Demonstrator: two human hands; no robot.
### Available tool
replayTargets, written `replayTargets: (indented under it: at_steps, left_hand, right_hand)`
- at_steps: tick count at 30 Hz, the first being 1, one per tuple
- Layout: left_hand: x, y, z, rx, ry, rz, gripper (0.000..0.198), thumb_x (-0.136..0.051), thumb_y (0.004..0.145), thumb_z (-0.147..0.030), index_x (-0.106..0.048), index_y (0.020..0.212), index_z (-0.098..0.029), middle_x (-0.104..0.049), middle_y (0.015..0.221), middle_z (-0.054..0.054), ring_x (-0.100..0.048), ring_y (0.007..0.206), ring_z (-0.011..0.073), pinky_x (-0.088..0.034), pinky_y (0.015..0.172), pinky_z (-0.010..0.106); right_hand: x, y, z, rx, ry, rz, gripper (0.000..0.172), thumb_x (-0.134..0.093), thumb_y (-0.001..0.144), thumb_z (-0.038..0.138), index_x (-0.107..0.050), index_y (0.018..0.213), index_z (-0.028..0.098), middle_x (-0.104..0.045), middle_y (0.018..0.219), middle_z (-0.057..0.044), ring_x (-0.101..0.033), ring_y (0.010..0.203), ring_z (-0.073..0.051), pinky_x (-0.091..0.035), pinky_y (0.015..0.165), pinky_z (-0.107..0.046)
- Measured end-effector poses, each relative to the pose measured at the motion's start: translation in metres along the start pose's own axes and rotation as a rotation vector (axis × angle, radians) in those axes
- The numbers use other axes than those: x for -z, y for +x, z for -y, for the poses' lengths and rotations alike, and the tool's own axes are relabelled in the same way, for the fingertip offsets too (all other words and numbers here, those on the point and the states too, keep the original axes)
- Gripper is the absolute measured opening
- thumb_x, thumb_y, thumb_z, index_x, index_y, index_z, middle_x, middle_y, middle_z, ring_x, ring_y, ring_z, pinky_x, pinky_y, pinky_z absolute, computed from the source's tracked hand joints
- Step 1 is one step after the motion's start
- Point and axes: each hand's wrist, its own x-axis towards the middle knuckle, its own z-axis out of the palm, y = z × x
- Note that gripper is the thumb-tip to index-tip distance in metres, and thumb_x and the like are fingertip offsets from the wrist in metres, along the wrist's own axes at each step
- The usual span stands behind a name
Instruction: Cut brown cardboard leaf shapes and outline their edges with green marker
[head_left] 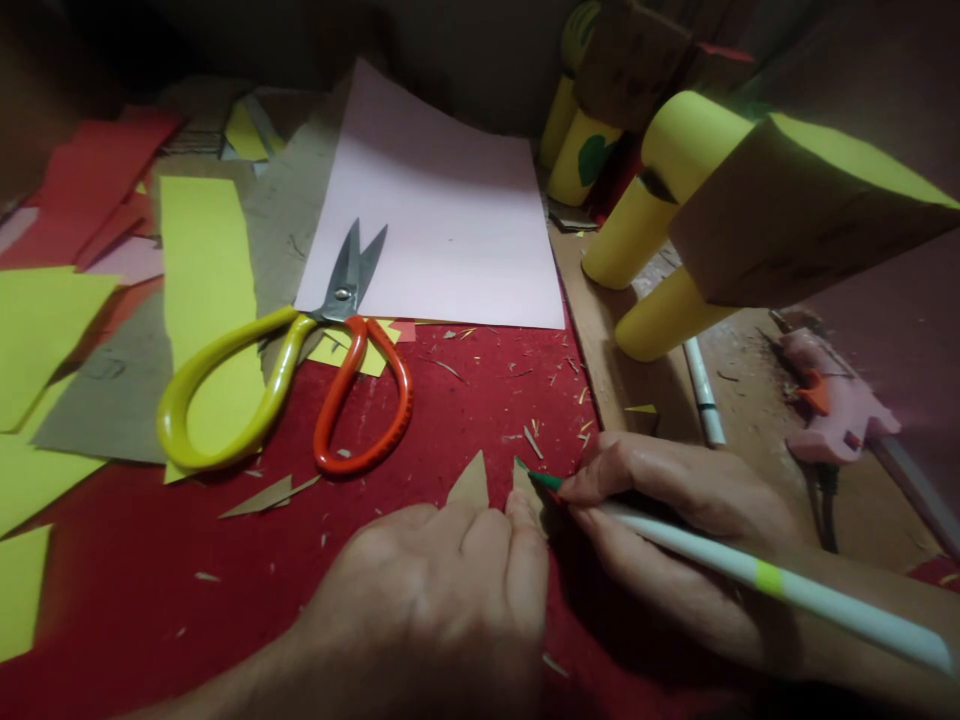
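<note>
My left hand [450,570], fingers curled together, presses a small pointed piece of brown cardboard [534,505] onto the red surface. Another pointed cardboard piece [470,485] sticks out beyond its knuckles. Pinched in my right hand [667,530] is a white felt-tip pen [697,545] with a yellow-green band. Its green tip touches the edge of the cardboard piece near the top, where a green mark shows. The lower parts of both pieces are hidden by my left fingers. Scissors [343,295] with one yellow and one orange handle lie beyond my left hand, blades parted.
A pink sheet [442,220] lies at the back. Yellow paper strips [206,300], red paper [105,180] and grey cardboard [120,390] cover the left. Yellow paper tubes [637,230] with a cardboard box shape [787,220] stand at right, near a pink glue gun [832,400].
</note>
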Motion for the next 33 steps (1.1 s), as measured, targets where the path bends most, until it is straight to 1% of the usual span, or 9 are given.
replayTargets:
  at_steps: [4,7,11,14,17,22,25,29,33]
  left_hand:
    - [0.0013,0.0023,0.0004,-0.005,0.02,-0.04,0.031,-0.03,0.087,-0.003,-0.059,0.098,-0.006,-0.073,0.066,0.008,-0.071,0.058,0.0231,-0.05,0.039,0.031]
    - [0.0029,0.0048,0.0006,0.011,0.012,-0.025,0.031,-0.03,0.086,-0.003,-0.06,0.097,-0.006,-0.073,0.066,0.008,-0.071,0.057,0.0228,-0.049,0.038,0.031]
    - [0.0033,0.0059,0.001,-0.008,0.009,-0.037,0.03,-0.033,0.085,-0.004,-0.061,0.095,-0.006,-0.072,0.063,0.007,-0.07,0.055,0.0232,-0.048,0.036,0.031]
    - [0.0036,0.0067,0.0012,0.015,0.011,-0.02,0.031,-0.033,0.086,-0.005,-0.063,0.095,-0.006,-0.072,0.064,0.006,-0.07,0.055,0.0226,-0.049,0.037,0.031]
    - [0.0045,0.0074,0.0008,0.008,-0.014,0.003,0.033,-0.031,0.086,-0.005,-0.063,0.096,-0.007,-0.073,0.066,0.006,-0.07,0.055,0.0213,-0.05,0.038,0.03]
    - [0.0054,0.0046,0.0006,0.002,-0.009,0.004,0.034,-0.029,0.087,-0.004,-0.061,0.098,-0.005,-0.074,0.068,0.008,-0.072,0.061,0.0231,-0.053,0.04,0.031]
    - [0.0047,0.0045,0.0009,-0.005,-0.012,0.016,0.035,-0.027,0.088,-0.004,-0.061,0.098,-0.005,-0.074,0.07,0.009,-0.073,0.065,0.0233,-0.054,0.042,0.03]
    - [0.0025,0.0074,0.0015,-0.001,-0.034,-0.018,0.038,-0.025,0.087,-0.003,-0.063,0.091,-0.006,-0.072,0.061,0.006,-0.069,0.052,0.0212,-0.047,0.034,0.029]
    - [0.0004,0.009,0.0021,0.018,0.009,-0.09,0.037,-0.028,0.088,-0.006,-0.064,0.092,-0.007,-0.071,0.062,0.005,-0.07,0.053,0.0206,-0.045,0.034,0.029]
  right_hand:
    - [-0.0018,-0.0001,-0.0012,0.004,0.017,-0.032,0.008,-0.058,0.079,0.009,-0.065,0.081,0.013,-0.061,0.064,-0.001,-0.052,0.05,-0.007,-0.041,0.046,-0.019]
    - [-0.0021,-0.0002,-0.0018,0.011,0.034,-0.032,0.009,-0.058,0.08,0.008,-0.065,0.084,0.012,-0.061,0.064,-0.001,-0.053,0.05,-0.008,-0.042,0.046,-0.019]
    - [-0.0023,0.001,-0.0007,-0.005,0.033,-0.031,0.012,-0.058,0.082,0.011,-0.065,0.087,0.018,-0.062,0.065,-0.001,-0.055,0.052,-0.01,-0.044,0.046,-0.021]
    - [-0.0021,0.002,0.0003,-0.011,0.027,-0.029,0.013,-0.058,0.082,0.011,-0.065,0.09,0.02,-0.064,0.068,-0.001,-0.058,0.054,-0.011,-0.046,0.047,-0.022]
    - [-0.001,0.0018,0.0007,-0.003,0.012,-0.03,0.011,-0.058,0.082,0.011,-0.064,0.087,0.018,-0.063,0.066,-0.001,-0.057,0.052,-0.01,-0.046,0.048,-0.022]
    - [0.0011,-0.0011,0.0035,-0.041,-0.024,-0.019,0.012,-0.057,0.08,0.009,-0.064,0.083,0.018,-0.061,0.063,0.0,-0.055,0.049,-0.009,-0.041,0.04,-0.021]
    - [0.001,-0.002,0.0055,-0.079,-0.032,-0.042,0.011,-0.06,0.077,0.009,-0.064,0.082,0.018,-0.059,0.062,0.001,-0.053,0.047,-0.008,-0.037,0.037,-0.019]
    - [-0.0001,-0.0008,0.0063,-0.105,-0.037,-0.06,0.011,-0.062,0.077,0.011,-0.062,0.082,0.021,-0.059,0.062,0.003,-0.051,0.045,-0.008,-0.037,0.036,-0.02]
    - [0.0002,0.0001,0.0058,-0.091,-0.033,-0.03,0.011,-0.061,0.079,0.011,-0.062,0.085,0.021,-0.061,0.065,0.002,-0.053,0.046,-0.008,-0.04,0.038,-0.02]
